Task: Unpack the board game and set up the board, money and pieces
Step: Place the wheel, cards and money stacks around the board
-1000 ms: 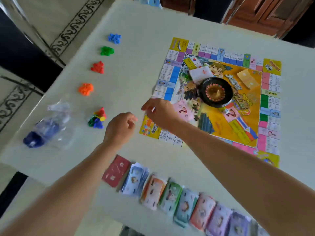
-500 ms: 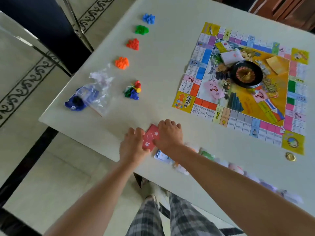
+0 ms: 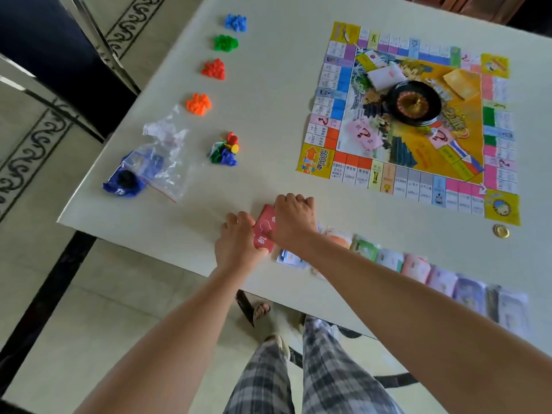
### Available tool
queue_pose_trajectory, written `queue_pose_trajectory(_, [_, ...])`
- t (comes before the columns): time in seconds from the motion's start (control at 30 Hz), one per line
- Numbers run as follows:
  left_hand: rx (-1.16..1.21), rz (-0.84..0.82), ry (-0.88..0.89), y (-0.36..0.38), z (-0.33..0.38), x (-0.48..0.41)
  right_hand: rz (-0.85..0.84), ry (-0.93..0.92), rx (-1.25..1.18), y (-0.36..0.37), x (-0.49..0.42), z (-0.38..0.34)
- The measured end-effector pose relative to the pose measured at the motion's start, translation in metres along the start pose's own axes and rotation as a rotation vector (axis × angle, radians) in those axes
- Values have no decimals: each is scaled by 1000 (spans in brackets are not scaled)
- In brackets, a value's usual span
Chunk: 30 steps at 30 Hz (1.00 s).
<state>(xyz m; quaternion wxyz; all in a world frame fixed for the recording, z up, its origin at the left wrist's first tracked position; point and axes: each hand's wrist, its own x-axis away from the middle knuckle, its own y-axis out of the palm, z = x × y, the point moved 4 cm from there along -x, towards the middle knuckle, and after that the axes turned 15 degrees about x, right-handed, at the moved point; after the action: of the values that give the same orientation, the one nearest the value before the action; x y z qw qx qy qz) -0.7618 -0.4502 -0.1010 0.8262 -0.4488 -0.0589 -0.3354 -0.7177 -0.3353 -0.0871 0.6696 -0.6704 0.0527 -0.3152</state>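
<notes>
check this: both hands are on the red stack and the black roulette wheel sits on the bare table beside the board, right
Not quite: the head view shows the black roulette wheel sitting on the board, near its middle, not on the bare table beside it. The left hand and right hand are on the red stack.

The printed game board (image 3: 316,161) is laid flat and unfolded at the far right of the table (image 3: 268,115), with a black roulette wheel (image 3: 413,104) set at its centre and pink (image 3: 364,135), white (image 3: 385,74) and yellow (image 3: 461,83) card stacks placed around it. Blue (image 3: 236,23), green (image 3: 226,42), red (image 3: 213,69) and orange (image 3: 198,103) heaps of plastic pieces are ranged in a line left of the board, ended by a mixed pawn cluster (image 3: 225,149). Paper money bundles (image 3: 418,267) are set in a row along the near edge, the red bundle (image 3: 264,231) at its left end being gripped by the left hand (image 3: 239,243) and the right hand (image 3: 294,222).
</notes>
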Motion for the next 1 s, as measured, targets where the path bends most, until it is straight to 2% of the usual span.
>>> queue_pose_trajectory(0.2, [-3,8,-10,2,-3,-3,-102,45,-108,1,2,-4])
queue_pose_trajectory(0.33, [-7,-5,7,2,-5,-2,-117,-30,-131,-3,2,-8])
queue_pose_trajectory(0.47, [-18,-44,22,0,-4,-2,-149,-53,-354,-12,-1,1])
queue_pose_trajectory(0.6, [34,-82,74,-4,-7,-5,-147,-149,-373,-16,-4,9])
queue_pose_trajectory(0.73, [345,72,202,-21,-4,-11,-3,-44,-684,-27,-10,25])
queue_pose_trajectory(0.83, [380,197,237,-24,3,-11,54,-13,-800,-24,-6,28])
queue_pose_trajectory(1.0, [434,196,209,-2,3,-14,46,25,-828,6,-5,25])
